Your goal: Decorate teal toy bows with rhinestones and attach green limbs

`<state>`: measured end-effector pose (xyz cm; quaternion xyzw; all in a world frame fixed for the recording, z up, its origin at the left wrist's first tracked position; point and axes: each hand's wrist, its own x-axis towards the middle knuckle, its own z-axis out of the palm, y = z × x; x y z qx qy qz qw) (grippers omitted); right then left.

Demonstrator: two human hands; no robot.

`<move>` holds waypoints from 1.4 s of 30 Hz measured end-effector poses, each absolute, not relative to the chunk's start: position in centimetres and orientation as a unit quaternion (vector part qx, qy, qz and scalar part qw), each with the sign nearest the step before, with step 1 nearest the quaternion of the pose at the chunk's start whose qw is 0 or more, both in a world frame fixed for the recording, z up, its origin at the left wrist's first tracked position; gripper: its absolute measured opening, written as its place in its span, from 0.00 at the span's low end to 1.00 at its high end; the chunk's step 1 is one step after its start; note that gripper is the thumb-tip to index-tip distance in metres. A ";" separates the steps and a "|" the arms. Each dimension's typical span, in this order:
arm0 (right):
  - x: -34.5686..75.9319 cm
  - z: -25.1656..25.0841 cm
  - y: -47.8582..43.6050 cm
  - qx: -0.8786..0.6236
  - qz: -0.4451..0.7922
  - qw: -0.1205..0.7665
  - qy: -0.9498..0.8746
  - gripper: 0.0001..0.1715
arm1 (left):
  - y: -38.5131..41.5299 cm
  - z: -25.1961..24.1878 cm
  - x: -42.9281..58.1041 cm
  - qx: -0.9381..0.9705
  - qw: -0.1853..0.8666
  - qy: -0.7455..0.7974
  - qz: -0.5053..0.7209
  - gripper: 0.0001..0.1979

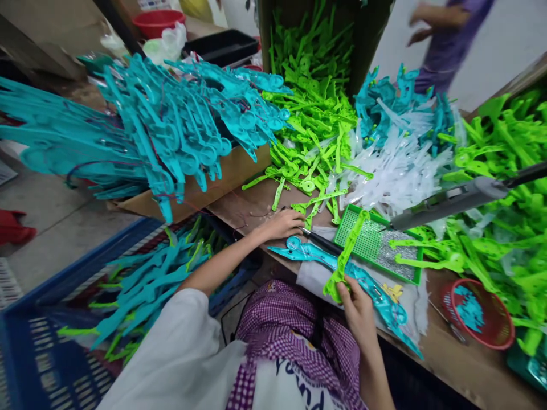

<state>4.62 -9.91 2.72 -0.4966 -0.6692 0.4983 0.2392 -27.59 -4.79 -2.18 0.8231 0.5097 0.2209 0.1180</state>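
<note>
My left hand (282,223) is closed on a thin dark tool (321,241) whose tip rests on a teal plastic part (342,269) lying on the workbench. My right hand (356,300) pinches the lower end of a green plastic part (347,254) that stands tilted over the teal one. Both parts lie on white padding (314,276) at the bench's near edge.
A green tray (367,242) with small silver bits sits behind the parts. Heaps of teal (179,119), green (314,114) and clear pieces (397,165) fill the bench. A grey powered tool (453,202) hangs at right. Red basket (478,313) at right, blue crate (60,319) at left. Another person (440,40) stands beyond.
</note>
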 end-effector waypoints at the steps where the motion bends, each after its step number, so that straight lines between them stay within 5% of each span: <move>1: 5.1 2.5 -10.2 -0.499 0.492 0.238 -0.672 0.22 | -5.0 -2.3 -27.9 0.826 0.114 0.508 0.215 0.10; 20: 2.7 2.7 -10.1 -0.435 0.469 0.184 -0.746 0.24 | -0.5 -2.6 -31.5 0.677 0.052 0.691 0.248 0.11; 24: 3.8 3.2 -8.8 -0.439 0.481 0.165 -0.740 0.20 | -4.7 -0.3 -30.0 0.669 0.054 0.678 0.299 0.20; 31: 5.2 6.1 -5.8 -0.378 0.520 0.146 -0.752 0.15 | -15.7 -1.1 -29.1 0.683 0.119 0.680 0.237 0.13; 42: -3.9 4.4 -0.3 -0.333 0.566 0.145 -0.740 0.19 | -12.1 -3.2 -29.9 0.684 0.058 0.704 0.182 0.11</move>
